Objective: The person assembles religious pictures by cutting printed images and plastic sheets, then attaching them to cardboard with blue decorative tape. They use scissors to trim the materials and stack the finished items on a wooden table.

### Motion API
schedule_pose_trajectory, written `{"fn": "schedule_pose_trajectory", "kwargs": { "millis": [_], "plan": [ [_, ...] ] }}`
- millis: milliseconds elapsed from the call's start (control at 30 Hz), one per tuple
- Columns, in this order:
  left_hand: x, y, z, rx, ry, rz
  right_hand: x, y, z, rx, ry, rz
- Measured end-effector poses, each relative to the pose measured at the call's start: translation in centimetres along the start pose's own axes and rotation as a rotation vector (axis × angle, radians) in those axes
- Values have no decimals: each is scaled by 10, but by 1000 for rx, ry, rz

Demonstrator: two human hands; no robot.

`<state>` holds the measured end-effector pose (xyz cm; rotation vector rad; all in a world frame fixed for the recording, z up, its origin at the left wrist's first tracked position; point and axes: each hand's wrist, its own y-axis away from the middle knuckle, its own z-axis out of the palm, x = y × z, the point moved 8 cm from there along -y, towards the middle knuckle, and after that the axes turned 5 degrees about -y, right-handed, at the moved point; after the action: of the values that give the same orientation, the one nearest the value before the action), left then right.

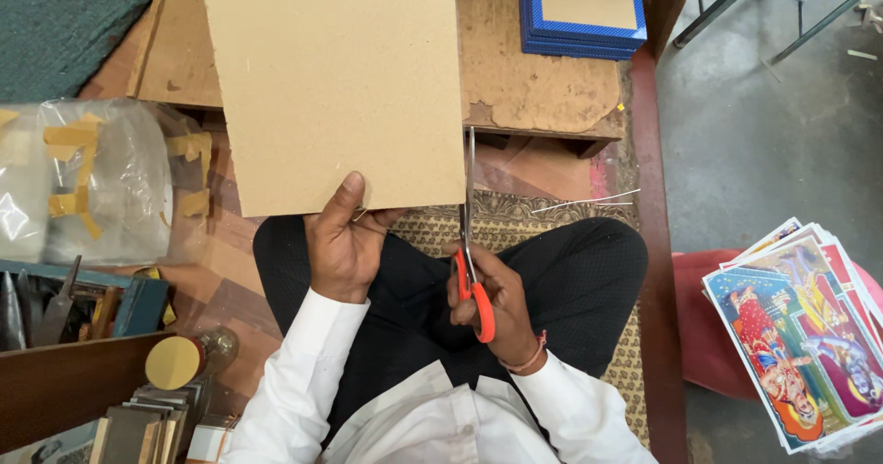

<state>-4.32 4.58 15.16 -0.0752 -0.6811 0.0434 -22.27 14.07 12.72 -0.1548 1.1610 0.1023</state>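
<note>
Brown board sheet held by left hand, orange-handled scissors in right, blades along the sheet's right edge.

Left hand (pixel 345 243) pinches the lower edge of the hardboard sheet (pixel 336 78), thumb on top, fingers under; the sheet extends up and away from both hands over a worn wooden bench (pixel 543 87). Right hand (pixel 492 298) is closed through the handles of the scissors (pixel 471 243), blades pointing up, touching the sheet's right edge near its lower corner. Thin offcut strips (pixel 589 202) lie just right of the blades. Stack of blue-bordered frames (pixel 579 13) sits far above the right hand. Colourful printed pictures (pixel 800 335) are well to its right. Taped plastic bag (pixel 92 179) lies left of the left hand.
</note>
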Motion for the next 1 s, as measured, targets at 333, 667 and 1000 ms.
{"fn": "schedule_pose_trajectory", "kwargs": {
  "millis": [333, 667, 1000],
  "plan": [
    [-4, -1, -5, -21, 4, -15, 15, 4, -5, 39, -4, 99],
    [-10, 17, 4, -34, -37, -63, -10, -19, -6, 39, 34, -69],
    [-10, 15, 4, -46, -31, -61, -2, -14, -9, 104, 70, -10]
  ]
}}
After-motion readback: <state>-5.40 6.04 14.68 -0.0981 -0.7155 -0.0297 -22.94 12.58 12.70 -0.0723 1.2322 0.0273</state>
